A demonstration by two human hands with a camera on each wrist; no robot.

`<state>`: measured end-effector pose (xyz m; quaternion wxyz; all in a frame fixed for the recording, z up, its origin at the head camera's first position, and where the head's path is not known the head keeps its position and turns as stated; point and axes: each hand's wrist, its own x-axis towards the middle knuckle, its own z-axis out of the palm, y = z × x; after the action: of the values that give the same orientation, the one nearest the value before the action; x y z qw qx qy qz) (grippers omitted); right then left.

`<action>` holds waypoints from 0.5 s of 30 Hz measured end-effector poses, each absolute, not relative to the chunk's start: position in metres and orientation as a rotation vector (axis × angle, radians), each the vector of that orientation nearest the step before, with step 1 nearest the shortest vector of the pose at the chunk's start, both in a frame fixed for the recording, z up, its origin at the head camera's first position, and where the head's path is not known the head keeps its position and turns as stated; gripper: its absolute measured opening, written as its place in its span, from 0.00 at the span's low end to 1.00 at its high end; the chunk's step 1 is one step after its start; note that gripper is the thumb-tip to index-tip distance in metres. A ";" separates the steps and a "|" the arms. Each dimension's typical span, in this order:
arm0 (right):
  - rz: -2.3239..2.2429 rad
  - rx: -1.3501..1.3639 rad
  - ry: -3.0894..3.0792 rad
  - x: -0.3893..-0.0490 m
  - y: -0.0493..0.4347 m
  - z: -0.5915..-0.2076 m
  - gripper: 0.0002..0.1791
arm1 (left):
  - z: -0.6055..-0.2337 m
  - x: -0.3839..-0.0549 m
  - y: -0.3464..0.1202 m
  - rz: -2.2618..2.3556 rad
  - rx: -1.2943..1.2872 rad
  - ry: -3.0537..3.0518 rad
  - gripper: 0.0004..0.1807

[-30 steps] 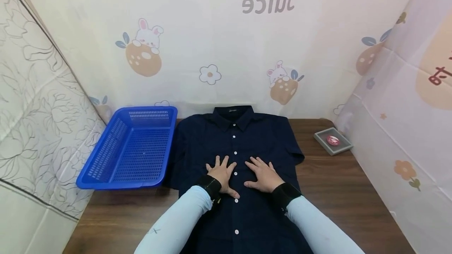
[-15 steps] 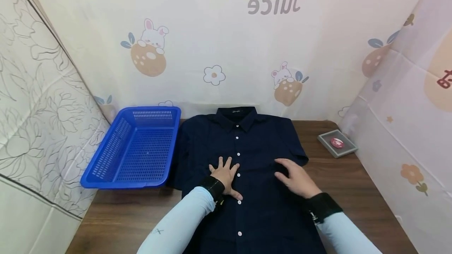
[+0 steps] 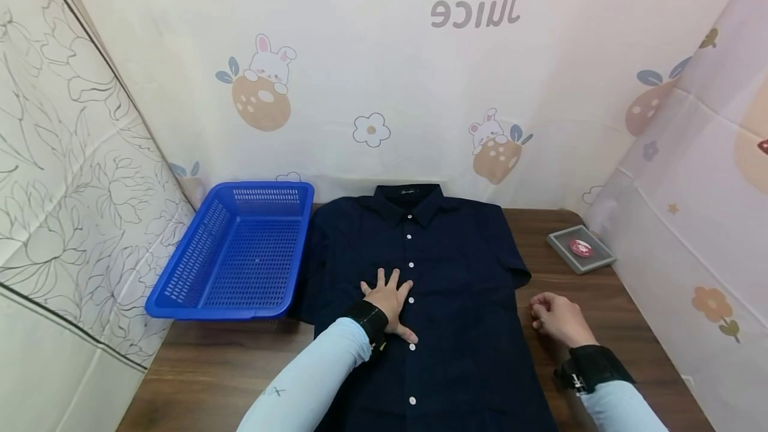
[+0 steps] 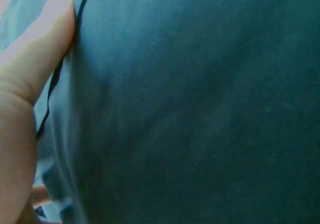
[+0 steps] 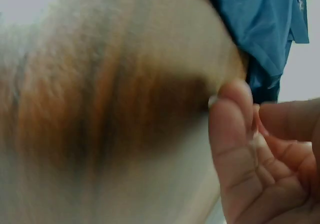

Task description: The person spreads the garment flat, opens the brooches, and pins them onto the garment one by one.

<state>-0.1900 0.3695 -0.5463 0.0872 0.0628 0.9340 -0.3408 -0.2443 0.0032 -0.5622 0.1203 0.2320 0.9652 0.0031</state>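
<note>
A navy short-sleeved button-up shirt (image 3: 462, 272) lies front up, collar toward the wall, with white buttons down its middle. My left hand (image 3: 386, 299) rests on the shirt's chest, fingers spread and thumb beside the button row. In the left wrist view its thumb (image 4: 42, 44) lies along the dark cloth. To the right of the shirt, over the wooden table, is my right hand (image 3: 558, 319), its fingers loosely curled. The right wrist view shows nothing between the thumb and fingers (image 5: 230, 144), with part of the shirt beyond them.
An empty blue plastic basket (image 3: 258, 265) stands left of the shirt, against its sleeve. At the back right sits a grey square tray (image 3: 582, 269) with a small red-and-white item (image 3: 581, 248). Patterned curtains (image 3: 336, 52) enclose the wooden table (image 3: 210, 372).
My right hand has lifted off the shirt's chest and moved right, past the shirt's edge, its fingers curling. The left hand has stayed on the shirt. The head view has shifted slightly.
</note>
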 end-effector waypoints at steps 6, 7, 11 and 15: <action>-1.143 0.205 2.616 -0.195 0.365 -0.555 0.13 | -0.561 -0.243 0.003 0.034 0.685 2.827 0.69; -1.143 0.196 2.602 -0.196 0.364 -0.556 0.13 | -0.561 -0.243 0.003 0.038 0.688 2.829 0.69; -1.121 0.161 2.564 -0.199 0.362 -0.559 0.15 | -0.565 -0.243 0.003 0.026 0.694 2.842 0.69; -1.126 0.073 2.572 -0.203 0.363 -0.560 0.13 | -0.568 -0.244 0.002 0.021 0.694 2.863 0.69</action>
<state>-0.2035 0.3634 -0.5597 0.1658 0.0256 0.9031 -0.3952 -0.2444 0.0023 -0.5682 0.0974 0.2346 0.9672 0.0072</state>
